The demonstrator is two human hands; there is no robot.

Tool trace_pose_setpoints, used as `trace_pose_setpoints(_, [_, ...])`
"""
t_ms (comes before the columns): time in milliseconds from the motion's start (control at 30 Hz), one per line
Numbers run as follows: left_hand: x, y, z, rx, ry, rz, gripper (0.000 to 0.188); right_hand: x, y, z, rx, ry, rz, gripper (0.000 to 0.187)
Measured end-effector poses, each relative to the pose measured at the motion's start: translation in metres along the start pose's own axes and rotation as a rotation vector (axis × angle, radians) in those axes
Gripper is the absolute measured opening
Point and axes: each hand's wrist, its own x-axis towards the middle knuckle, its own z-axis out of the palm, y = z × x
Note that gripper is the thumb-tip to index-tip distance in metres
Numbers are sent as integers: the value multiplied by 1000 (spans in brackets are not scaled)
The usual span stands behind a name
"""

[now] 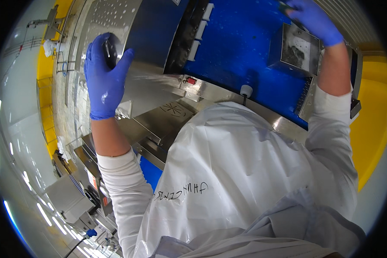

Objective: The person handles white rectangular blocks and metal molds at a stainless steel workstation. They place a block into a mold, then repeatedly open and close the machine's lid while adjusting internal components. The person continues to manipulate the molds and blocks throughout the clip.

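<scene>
My left hand (pixel 105 84), in a blue-purple glove, is raised at the upper left beside a steel panel. Its fingers curl round a dark, shiny object (pixel 111 51), with the thumb standing out to the right; the object's kind is unclear. Stretched to the far upper right, my gloved right hand (pixel 316 21) has its fingers closed over a blue surface (pixel 236 38). A dark, partly green thing (pixel 284 7) shows at those fingers, too small and cut off to name. Just below that hand stands a steel box (pixel 299 47) with a wet, whitish top.
A steel edge with a white-capped knob (pixel 246 90) and a red switch (pixel 191 80) runs between the blue surface and my white apron (pixel 245 150). White blocks (pixel 195 50) line the blue surface's left side. Yellow structures (pixel 372 124) stand right and far left.
</scene>
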Motion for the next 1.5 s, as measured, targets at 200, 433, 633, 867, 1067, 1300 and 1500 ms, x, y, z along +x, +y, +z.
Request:
trace_pose_setpoints(200, [-2,11,-3,-116,-19,-141,50,99,-92,131,325,249,22,27])
trace_pose_setpoints(433, [-3,12,0,-230,-34,-232,58,175,-100,285,132,301,-141,36])
trace_pose_setpoints(633, [-3,17,-1,-230,-55,-271,61,188,-82,257,214,104,0,36])
trace_pose_setpoints(867, [-2,20,-7,-183,-140,-329,64,183,-81,285,-99,294,-354,33])
trace_pose_setpoints(1067, [-3,17,-6,-181,-133,-316,64,189,-93,269,-44,74,-128,34])
trace_pose_setpoints(1300, [0,14,-2,-186,-63,-249,60,198,-97,235,138,-53,78,38])
trace_pose_setpoints(1500, [-1,18,-4,-141,-58,-245,60,176,-90,265,-8,201,-201,35])
